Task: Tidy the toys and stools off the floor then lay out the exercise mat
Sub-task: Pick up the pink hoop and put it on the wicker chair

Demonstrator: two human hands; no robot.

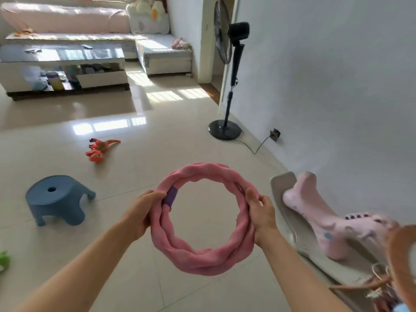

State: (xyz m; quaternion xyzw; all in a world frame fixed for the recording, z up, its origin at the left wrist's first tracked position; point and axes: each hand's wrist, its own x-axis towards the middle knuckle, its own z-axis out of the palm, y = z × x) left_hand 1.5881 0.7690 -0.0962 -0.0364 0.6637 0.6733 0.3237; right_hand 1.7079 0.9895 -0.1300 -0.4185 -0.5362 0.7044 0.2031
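Observation:
I hold a pink padded ring (202, 260) with a purple band up in front of me, above the floor. My left hand (140, 212) grips its left side beside the purple band. My right hand (262, 213) grips its right side, thumb over the tube. A blue plastic stool (56, 199) stands upright on the tiles to the left. Farther back lies a red-orange toy dinosaur (101, 149) on its side. A green toy (4, 260) shows at the left edge, mostly cut off.
A pink dinosaur rocker (319, 219) stands on a grey base (283, 181) against the white wall at right. A black standing fan (227, 70) with its cord (256, 149) is beyond it. A coffee table (65, 70) and sofa (157, 48) fill the far side. Glossy tiles (175, 143) lie between.

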